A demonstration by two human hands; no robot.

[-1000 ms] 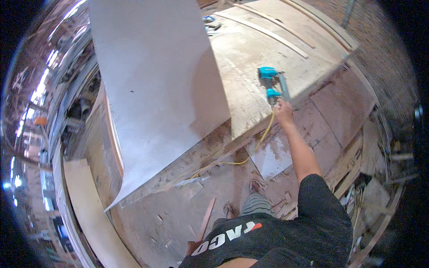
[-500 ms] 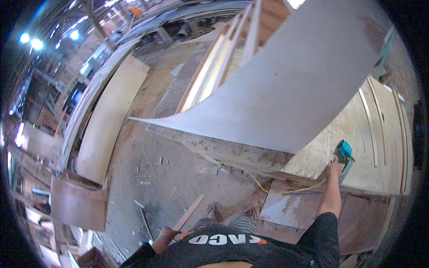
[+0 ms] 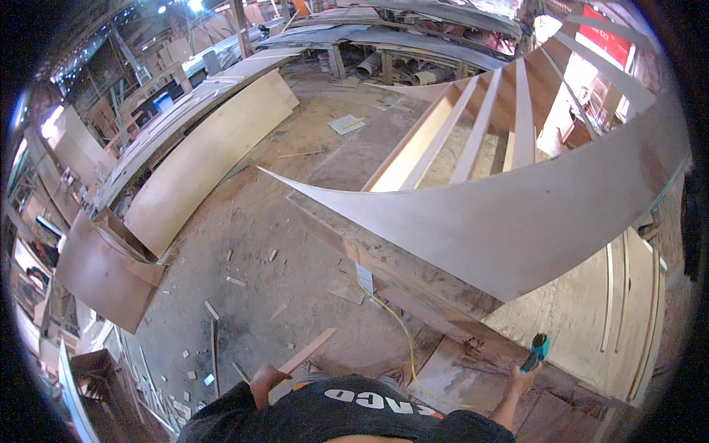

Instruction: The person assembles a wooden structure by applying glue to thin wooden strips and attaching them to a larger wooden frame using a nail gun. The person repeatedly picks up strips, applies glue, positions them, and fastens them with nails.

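The strip looks like matt wood, the teal tool plastic, the grey panel smooth.

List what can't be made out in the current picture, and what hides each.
All in the head view:
- Flat pinkish-tan wooden strip: near end, covered by the bare left hand.
- Teal-and-black power tool: grip, covered by the bare right hand.
- Thin yellow hose: course lost around the right forearm.
- Large curved pale-grey sheet: far right edge, lost in the dark fisheye rim.
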